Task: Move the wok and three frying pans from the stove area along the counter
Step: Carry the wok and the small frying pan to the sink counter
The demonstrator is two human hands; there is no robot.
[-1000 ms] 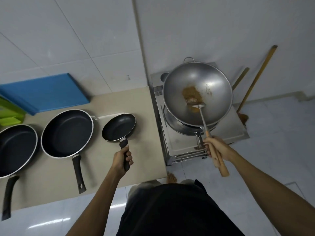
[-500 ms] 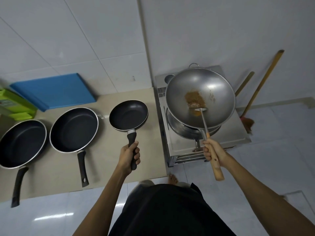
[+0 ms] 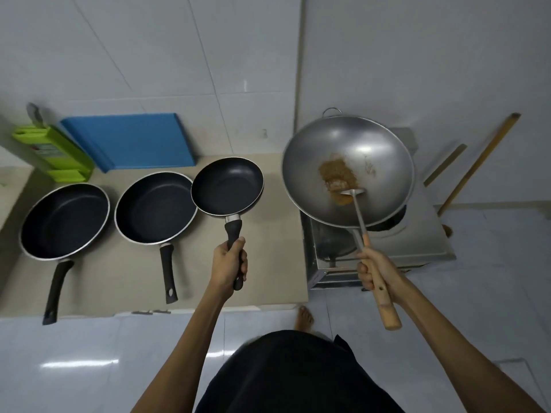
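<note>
My left hand [image 3: 228,263] grips the black handle of the small frying pan [image 3: 226,186], which is held above the counter [image 3: 268,263] with its rim overlapping the medium frying pan [image 3: 152,207]. The large frying pan [image 3: 64,220] lies at the far left, and both of these pans rest on the counter with their handles toward me. My right hand [image 3: 375,269] holds the wooden handle of the steel wok [image 3: 372,150], raised over the stove [image 3: 417,242]. A metal spatula [image 3: 351,192] lies in the wok on brown residue, its shaft running to the same hand.
A blue cutting board [image 3: 128,141] and a green holder [image 3: 53,153] lean against the tiled wall behind the pans. Two wooden sticks [image 3: 483,156] lean on the wall right of the stove. The counter ends just left of the stove. My bare foot shows on the white floor.
The small frying pan has risen off the counter in my left hand and now overlaps the medium pan. The wok stays raised in my right hand. My view has swung left.
</note>
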